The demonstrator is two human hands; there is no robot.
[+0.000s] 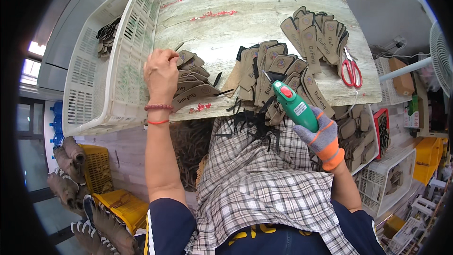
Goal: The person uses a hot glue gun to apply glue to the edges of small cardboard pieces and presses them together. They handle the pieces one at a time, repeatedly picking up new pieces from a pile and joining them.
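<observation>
My right hand [322,138], in a grey and orange glove, grips a green handheld power tool [300,109] with a red button. Its thin metal tip points up and left over a fanned pile of tan tongue-shaped fabric pieces [278,66], printed with lettering and round emblems. My bare left hand [162,73] is closed, its fingertips at the edge of a smaller stack of the same pieces [191,87]. What its fingers pinch, if anything, is hidden. Cut black strips [250,125] lie on the plaid cloth [255,179] over my lap.
A white plastic crate [120,66] stands at the table's left edge. Another pile of tan pieces [314,33] lies at the back right beside red-handled scissors [351,68]. Yellow crates [125,208] and brown shoe parts [71,184] are at lower left; a fan [441,52] is far right.
</observation>
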